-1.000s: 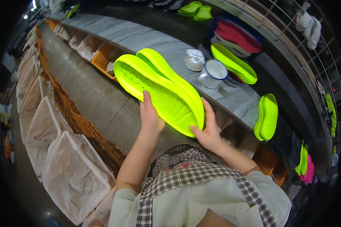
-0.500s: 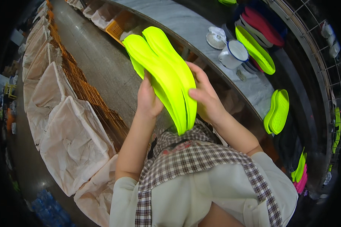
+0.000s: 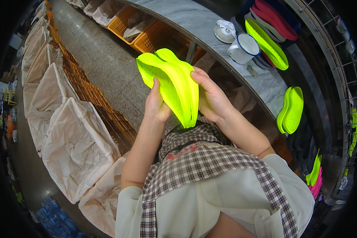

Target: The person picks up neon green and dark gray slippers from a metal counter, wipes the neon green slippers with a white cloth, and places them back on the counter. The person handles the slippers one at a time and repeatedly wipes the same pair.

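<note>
A pair of neon-yellow shoe soles (image 3: 181, 85) is in both my hands in front of my apron. They are held side by side and tilted, so the dotted inner face of the left one shows. My left hand (image 3: 157, 106) is closed on the left sole's edge, with its thumb against the inner face. From the other side my right hand (image 3: 212, 97) grips the right sole, its thumb near the upper edge and its other fingers mostly hidden behind.
To the right, a grey worktop (image 3: 265, 89) carries a white enamel mug (image 3: 244, 49), a round lid (image 3: 225, 33), stacked soles (image 3: 270, 45) and another yellow pair (image 3: 290, 109). Below it sit orange crates (image 3: 162, 39). Lined crates (image 3: 77, 144) run along the left.
Both hands have turned and lowered the soles toward me. The left sole's dotted inner face now shows, and the soles look foreshortened. The right thumb has shifted up along the edge.
</note>
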Action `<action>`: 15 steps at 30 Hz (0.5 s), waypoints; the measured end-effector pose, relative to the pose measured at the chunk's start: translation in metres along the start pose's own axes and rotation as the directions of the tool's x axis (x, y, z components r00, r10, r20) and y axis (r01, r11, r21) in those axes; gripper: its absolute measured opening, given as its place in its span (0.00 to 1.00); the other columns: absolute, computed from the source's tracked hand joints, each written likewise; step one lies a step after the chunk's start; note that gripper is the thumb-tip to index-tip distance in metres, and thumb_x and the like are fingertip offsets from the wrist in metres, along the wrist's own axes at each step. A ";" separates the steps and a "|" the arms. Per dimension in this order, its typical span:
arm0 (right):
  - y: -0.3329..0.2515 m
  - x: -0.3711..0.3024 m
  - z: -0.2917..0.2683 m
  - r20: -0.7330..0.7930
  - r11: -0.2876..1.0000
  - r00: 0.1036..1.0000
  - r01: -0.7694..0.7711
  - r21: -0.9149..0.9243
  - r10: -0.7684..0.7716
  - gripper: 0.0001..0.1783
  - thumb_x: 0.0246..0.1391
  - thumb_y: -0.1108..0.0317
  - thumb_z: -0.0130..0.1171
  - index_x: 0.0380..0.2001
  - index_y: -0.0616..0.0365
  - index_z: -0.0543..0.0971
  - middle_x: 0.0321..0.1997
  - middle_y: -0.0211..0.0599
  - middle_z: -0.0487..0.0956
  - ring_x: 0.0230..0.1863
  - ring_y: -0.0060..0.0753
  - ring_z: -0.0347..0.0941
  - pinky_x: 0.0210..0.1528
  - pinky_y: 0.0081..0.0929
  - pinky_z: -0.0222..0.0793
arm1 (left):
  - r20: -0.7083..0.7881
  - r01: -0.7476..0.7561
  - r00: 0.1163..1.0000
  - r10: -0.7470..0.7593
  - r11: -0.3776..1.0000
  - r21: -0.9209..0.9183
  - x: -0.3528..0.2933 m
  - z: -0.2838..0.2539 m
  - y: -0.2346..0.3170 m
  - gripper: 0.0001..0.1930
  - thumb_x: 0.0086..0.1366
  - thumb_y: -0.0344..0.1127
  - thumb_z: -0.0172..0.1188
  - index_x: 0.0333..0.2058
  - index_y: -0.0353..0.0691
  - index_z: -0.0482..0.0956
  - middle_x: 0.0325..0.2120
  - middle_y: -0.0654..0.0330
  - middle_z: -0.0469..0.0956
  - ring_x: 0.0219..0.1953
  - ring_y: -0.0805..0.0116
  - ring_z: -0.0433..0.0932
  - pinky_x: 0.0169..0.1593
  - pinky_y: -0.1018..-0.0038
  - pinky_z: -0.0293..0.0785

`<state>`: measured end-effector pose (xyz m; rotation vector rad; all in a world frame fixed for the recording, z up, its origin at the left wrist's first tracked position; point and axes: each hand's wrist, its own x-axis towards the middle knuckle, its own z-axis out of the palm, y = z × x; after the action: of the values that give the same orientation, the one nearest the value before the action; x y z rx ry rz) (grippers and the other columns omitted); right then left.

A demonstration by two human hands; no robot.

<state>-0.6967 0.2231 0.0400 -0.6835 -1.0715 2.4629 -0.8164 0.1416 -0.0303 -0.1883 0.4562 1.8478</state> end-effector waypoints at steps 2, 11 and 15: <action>-0.001 -0.002 0.001 0.016 1.000 1.000 0.008 0.018 -0.008 0.29 0.57 0.59 0.50 0.60 0.51 0.58 0.62 0.36 0.59 0.64 0.34 0.51 0.61 0.43 0.52 | 0.005 -0.028 1.000 0.027 0.999 0.037 -0.002 0.001 0.000 0.27 0.70 0.52 0.36 0.58 0.39 0.59 0.56 0.53 0.65 0.56 0.57 0.67 0.59 0.60 0.64; -0.006 -0.012 0.005 0.112 0.992 0.987 0.110 0.066 -0.117 0.30 0.57 0.62 0.48 0.62 0.57 0.55 0.61 0.40 0.62 0.63 0.35 0.56 0.63 0.34 0.53 | 0.165 -0.139 0.979 0.123 0.986 0.087 -0.008 0.013 0.000 0.27 0.71 0.51 0.34 0.59 0.38 0.57 0.56 0.54 0.65 0.57 0.58 0.66 0.59 0.61 0.64; -0.007 -0.015 0.007 0.144 0.985 0.977 0.140 0.103 -0.155 0.31 0.58 0.62 0.47 0.62 0.59 0.54 0.61 0.42 0.62 0.62 0.34 0.59 0.62 0.32 0.55 | 0.208 -0.209 0.962 0.176 0.966 0.150 -0.011 0.019 -0.001 0.26 0.71 0.50 0.35 0.59 0.37 0.58 0.56 0.54 0.65 0.56 0.59 0.67 0.58 0.62 0.65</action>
<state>-0.6872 0.2163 0.0536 -0.3787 -1.0155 2.4485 -0.8104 0.1400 -0.0098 0.1572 0.5085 1.9827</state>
